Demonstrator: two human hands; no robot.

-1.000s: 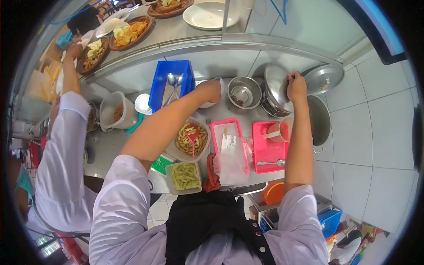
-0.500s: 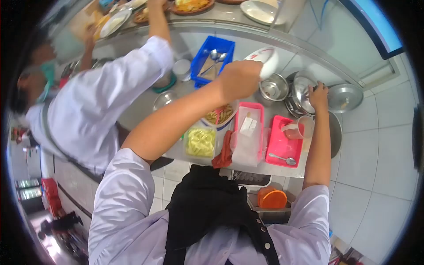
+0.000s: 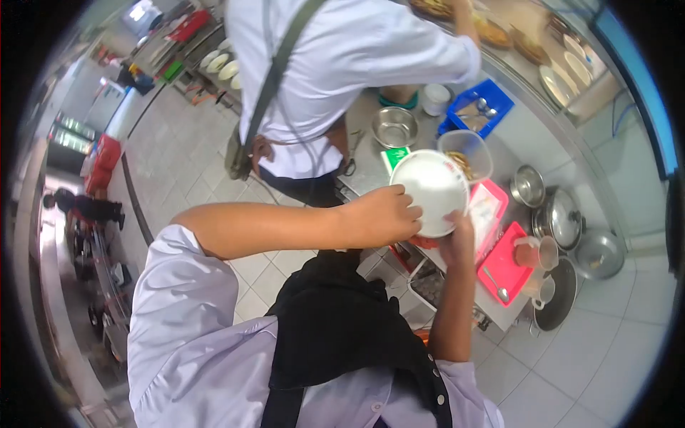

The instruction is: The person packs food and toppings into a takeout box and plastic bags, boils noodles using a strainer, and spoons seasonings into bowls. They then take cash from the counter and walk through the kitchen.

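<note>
A white bowl (image 3: 430, 187) with red print near its rim is in front of me, its round inside turned up toward the camera. My left hand (image 3: 382, 216) is closed at its left edge with the fingers curled. On the lower right rim my right hand (image 3: 458, 237) grips the bowl, thumb over the edge; its other fingers are hidden behind it. Just beyond the bowl stands a clear tub (image 3: 467, 153) with brownish strips of food. Partly covered by my right hand and the bowl is a pink tray (image 3: 492, 203) with white paper or plastic.
A co-worker in a white shirt (image 3: 357, 57) stands close on the left, reaching over the counter. Lidded pot (image 3: 559, 217), steel bowl (image 3: 528, 185), pan (image 3: 555, 296), pink tray with a spoon (image 3: 510, 250) and plastic cups (image 3: 546, 253) crowd the right. A blue basket (image 3: 492, 107) holds spoons.
My view has turned left. My left hand has brought the bowl down and nearer to me. My right hand has left the pot lid and taken hold of the bowl's rim.
</note>
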